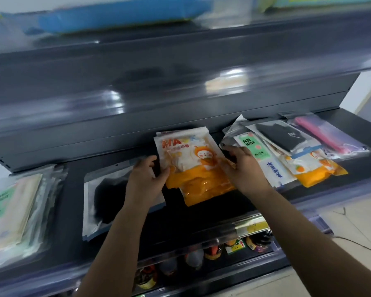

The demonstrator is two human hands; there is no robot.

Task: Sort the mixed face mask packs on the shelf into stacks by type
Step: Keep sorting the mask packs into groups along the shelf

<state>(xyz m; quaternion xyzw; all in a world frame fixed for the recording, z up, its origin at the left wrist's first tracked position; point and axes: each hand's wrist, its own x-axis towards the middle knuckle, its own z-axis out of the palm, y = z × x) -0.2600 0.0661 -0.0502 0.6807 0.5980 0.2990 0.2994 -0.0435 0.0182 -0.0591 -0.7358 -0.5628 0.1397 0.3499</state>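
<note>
Two hands met at the middle of the dark shelf (69, 189). Largest on it was the loose mixed pile (291, 146) at the right: black, pink, orange and green "FACE MASK" packs overlapping. At the far left lay a stack of green-labelled packs (11, 209), and beside it, left of centre, a clear pack with a black mask (107, 198). The orange cartoon mask pack (193, 166) sat mid-shelf on a like pack. The left hand (146, 179) pinched its left edge, thumb on top; the right hand (242, 166) gripped its right edge with curled fingers, just beside the pile.
</note>
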